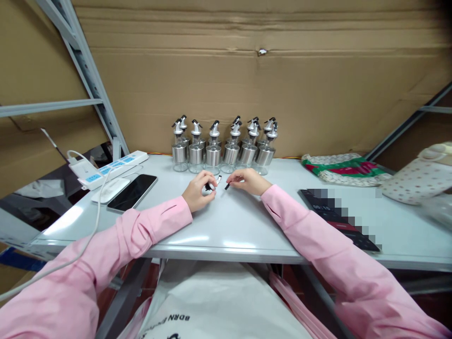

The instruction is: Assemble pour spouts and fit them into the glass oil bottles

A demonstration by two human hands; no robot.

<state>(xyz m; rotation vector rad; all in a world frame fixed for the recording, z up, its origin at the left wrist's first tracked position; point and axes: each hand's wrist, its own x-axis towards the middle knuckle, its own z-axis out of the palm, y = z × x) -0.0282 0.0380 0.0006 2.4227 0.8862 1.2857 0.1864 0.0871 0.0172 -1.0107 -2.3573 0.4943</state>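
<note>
My left hand (200, 190) is closed around a white and black pourer top (212, 185), its spout pointing up and to the right. Just across from it, my right hand (248, 181) pinches a small black flap (227, 186) between thumb and fingers. The flap and the pourer top are a short gap apart, low over the table. Behind both hands stand several glass bottles with steel sleeves (213, 155), in rows. Each visible one carries a similar white pourer with a black flap.
On the left lie a power strip (115, 168), a white charger (109, 189) and a phone (132, 193); a cable crosses my left sleeve. To the right are a tablet showing a timer (335, 219), a patterned cloth (344, 170) and a dotted bag (420, 174). Cardboard (226, 84) backs the table.
</note>
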